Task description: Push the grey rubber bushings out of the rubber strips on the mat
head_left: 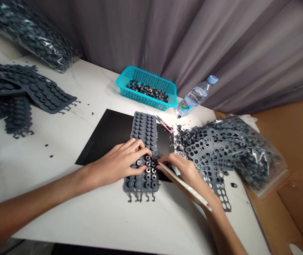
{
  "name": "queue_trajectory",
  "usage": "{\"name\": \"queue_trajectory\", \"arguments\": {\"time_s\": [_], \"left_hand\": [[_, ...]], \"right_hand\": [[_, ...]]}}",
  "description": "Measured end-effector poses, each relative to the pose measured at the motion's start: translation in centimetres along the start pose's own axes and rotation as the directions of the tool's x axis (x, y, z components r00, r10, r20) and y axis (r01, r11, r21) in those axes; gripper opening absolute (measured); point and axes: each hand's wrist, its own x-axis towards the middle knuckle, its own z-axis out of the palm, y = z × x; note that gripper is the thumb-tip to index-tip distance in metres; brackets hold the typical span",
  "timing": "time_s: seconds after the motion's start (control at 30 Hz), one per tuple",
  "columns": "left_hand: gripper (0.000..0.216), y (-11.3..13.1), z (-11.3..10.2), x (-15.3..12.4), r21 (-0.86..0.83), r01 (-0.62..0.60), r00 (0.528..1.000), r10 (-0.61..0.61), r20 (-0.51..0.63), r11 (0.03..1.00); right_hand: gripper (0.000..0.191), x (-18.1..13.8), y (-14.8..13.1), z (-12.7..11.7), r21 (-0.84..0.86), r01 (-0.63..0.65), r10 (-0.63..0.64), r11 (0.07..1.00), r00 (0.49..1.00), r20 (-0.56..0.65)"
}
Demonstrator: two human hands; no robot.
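A grey moulded rubber sheet [142, 131] with rows of round studs lies lengthwise before me on a black mat [111, 131]. Across its lower half rests my left hand [126, 156], fingers curved on the studs, thumb apart from the index finger. Several ring-shaped studs with shiny rims [148, 170] show beside that thumb. My right hand [180, 166], at the sheet's right edge, is closed around a long slim white tool [186, 186], which slants back over the wrist. The tool's working tip is hidden at the fingertips, so its kind is unclear.
Beyond the mat stand a turquoise basket [146, 101] of small dark pieces and a water bottle [196, 95]. Pink-handled snips [164, 124] lie right of the sheet. Punched-out sheets [207, 145] and a filled plastic bag [263, 163] sit right; more studded sheets [47, 94] left.
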Motion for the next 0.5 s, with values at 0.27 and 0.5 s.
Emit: {"name": "queue_trajectory", "arguments": {"time_s": [0.27, 0.5], "left_hand": [[0.03, 0.1, 0.0, 0.0, 0.0, 0.008, 1.0, -0.008, 0.008, 1.0], [0.031, 0.2, 0.0, 0.0, 0.018, 0.021, 1.0, -0.021, 0.011, 1.0]], "right_hand": [[0.017, 0.1, 0.0, 0.3, -0.071, 0.06, -0.06, 0.996, 0.998, 0.011], [0.015, 0.3, 0.7, 1.3, -0.239, 0.183, -0.198, 0.954, 0.979, -0.042]]}}
